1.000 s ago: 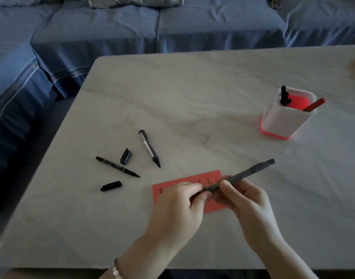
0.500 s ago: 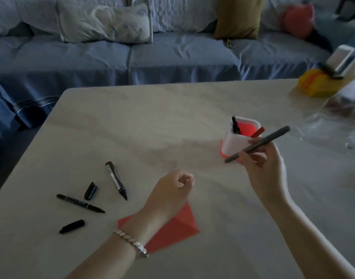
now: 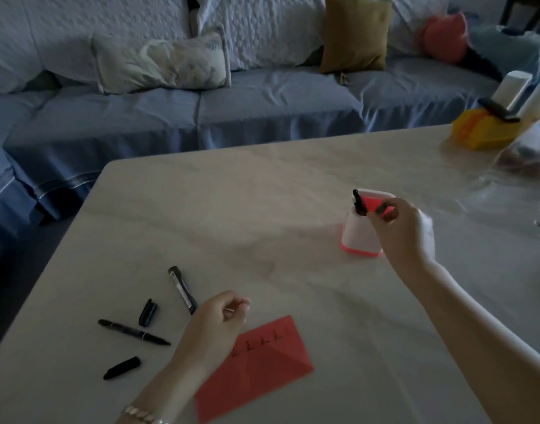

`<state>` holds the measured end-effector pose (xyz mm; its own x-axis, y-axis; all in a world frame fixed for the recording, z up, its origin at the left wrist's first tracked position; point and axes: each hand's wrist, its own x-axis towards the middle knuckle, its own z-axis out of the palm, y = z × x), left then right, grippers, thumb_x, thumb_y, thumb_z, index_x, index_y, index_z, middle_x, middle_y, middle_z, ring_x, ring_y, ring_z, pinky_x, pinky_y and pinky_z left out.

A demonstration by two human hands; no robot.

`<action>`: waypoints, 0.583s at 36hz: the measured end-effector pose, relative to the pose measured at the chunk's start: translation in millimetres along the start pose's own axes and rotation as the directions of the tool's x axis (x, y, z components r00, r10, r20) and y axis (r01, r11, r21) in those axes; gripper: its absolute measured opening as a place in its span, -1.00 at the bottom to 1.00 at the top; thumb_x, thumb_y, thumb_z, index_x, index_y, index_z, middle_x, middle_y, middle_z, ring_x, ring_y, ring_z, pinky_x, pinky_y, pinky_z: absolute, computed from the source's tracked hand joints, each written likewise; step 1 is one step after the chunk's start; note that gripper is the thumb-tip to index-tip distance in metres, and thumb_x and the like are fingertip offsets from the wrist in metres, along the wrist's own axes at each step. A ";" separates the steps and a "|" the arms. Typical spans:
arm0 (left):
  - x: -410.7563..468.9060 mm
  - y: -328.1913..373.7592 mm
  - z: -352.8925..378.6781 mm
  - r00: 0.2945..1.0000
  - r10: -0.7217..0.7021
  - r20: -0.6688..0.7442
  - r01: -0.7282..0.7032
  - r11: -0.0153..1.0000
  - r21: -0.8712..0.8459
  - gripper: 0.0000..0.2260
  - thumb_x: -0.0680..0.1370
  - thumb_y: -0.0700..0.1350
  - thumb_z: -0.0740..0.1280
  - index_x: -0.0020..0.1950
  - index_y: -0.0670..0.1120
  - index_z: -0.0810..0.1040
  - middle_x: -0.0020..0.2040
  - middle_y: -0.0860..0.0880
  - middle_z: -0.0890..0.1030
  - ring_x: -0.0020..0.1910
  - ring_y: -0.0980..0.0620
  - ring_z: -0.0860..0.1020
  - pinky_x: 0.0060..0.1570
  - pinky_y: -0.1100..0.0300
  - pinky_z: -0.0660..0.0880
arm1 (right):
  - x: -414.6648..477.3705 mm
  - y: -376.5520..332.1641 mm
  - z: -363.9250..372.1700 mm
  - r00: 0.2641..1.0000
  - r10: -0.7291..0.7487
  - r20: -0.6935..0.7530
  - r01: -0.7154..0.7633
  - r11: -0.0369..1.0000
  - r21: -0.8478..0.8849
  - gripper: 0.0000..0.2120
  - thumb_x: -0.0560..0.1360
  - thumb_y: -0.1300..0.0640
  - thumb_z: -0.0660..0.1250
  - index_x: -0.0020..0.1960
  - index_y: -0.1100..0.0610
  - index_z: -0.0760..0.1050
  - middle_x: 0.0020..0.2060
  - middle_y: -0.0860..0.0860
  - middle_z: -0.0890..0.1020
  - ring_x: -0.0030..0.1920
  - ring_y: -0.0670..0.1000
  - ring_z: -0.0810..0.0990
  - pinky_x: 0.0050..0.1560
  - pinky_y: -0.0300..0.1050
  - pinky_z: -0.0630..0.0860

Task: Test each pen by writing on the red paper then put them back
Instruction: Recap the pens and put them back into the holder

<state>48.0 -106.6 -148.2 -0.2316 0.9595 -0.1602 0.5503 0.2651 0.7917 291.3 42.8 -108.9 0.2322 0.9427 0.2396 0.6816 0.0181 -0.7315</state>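
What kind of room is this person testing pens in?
Most likely a home living room. A long blue-covered sofa with loose cushions runs behind a pale marble-look table, which holds a pen holder and household clutter at its far right corner.

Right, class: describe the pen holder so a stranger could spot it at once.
Start at the pale marble table. Toward its right side, under the right hand, stands the pen holder. It is the only upright white cup with a red inside and base.
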 end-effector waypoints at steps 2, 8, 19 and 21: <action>-1.8 -7.4 -4.6 1.000 -0.010 0.009 0.009 0.999 0.040 -0.86 0.55 -0.10 0.25 -0.16 0.08 0.54 -0.22 0.07 0.62 -0.14 0.20 0.58 -0.16 0.32 0.45 | -15.4 -4.6 -8.0 1.000 -0.025 0.012 0.024 0.996 0.081 -0.69 0.40 0.20 0.38 0.12 -0.01 0.51 -0.34 -0.06 0.51 -0.20 0.07 0.50 -0.19 -0.14 0.37; -3.8 -32.0 -23.7 0.996 -0.003 -0.092 0.023 0.976 0.217 -0.86 0.56 -0.13 0.20 0.00 0.00 0.55 -0.08 0.11 0.58 -0.10 0.20 0.52 -0.17 0.39 0.38 | -74.8 -22.2 -3.2 0.983 -0.124 0.135 0.102 0.982 0.157 -0.73 0.39 0.24 0.42 0.05 0.03 0.51 -0.39 -0.07 0.50 -0.38 -0.10 0.49 -0.33 -0.46 0.34; -10.4 -79.4 -84.9 0.939 -0.083 -0.334 0.203 0.917 0.343 -0.86 0.47 -0.21 0.32 0.00 -0.13 0.58 -0.05 -0.08 0.60 -0.05 -0.08 0.56 -0.04 0.04 0.50 | -144.0 -102.7 129.9 0.621 -0.187 0.761 0.261 0.965 0.024 -0.65 0.47 0.05 0.29 0.23 0.09 0.44 -0.01 0.06 0.61 0.01 0.10 0.58 -0.04 -0.13 0.46; -8.8 -84.6 -88.4 0.934 -0.100 -0.344 0.231 0.903 0.364 -0.82 0.48 -0.16 0.31 0.06 -0.11 0.57 0.02 -0.05 0.60 0.01 -0.06 0.55 0.01 0.05 0.50 | -146.5 -117.9 150.2 0.617 -0.159 0.771 0.309 0.950 -0.052 -0.62 0.49 0.06 0.27 0.27 0.15 0.37 0.10 0.13 0.56 0.08 0.17 0.55 -0.04 -0.09 0.46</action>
<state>-67.4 -145.9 -161.7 -0.5473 0.8365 -0.0256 0.7351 0.4951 0.4632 72.7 -47.4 -153.7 -0.4998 0.8355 -0.2283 0.7553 0.2914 -0.5871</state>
